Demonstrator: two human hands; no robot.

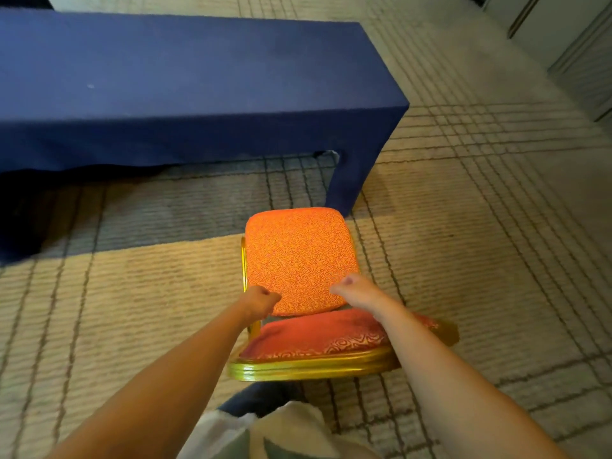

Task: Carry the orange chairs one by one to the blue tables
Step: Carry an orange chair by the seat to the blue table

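While both hands are clamped on its backrest, the orange chair (299,260) hangs just in front of the blue table (198,77), right by the table's near corner leg. The left hand (260,301) is balled tight on the backrest's left edge. The right hand (356,293) grips the right edge, thumb pressed on the patterned cushion. The red seat (324,332) and its gold frame (311,366) point back toward the person, so the chair's back is the side closest to the table. Its legs are hidden, and I cannot tell whether it is lifted or resting on the checked carpet (463,260).

As for progress, I'd call this chair's carry nearly complete: it has reached the table, close to the corner, but neither hand has let go. It looks as though it needs turning to face the table before it is set down. No other orange chair shows along the table from here, so this may be an early delivery. How many remain to fetch is out of view.
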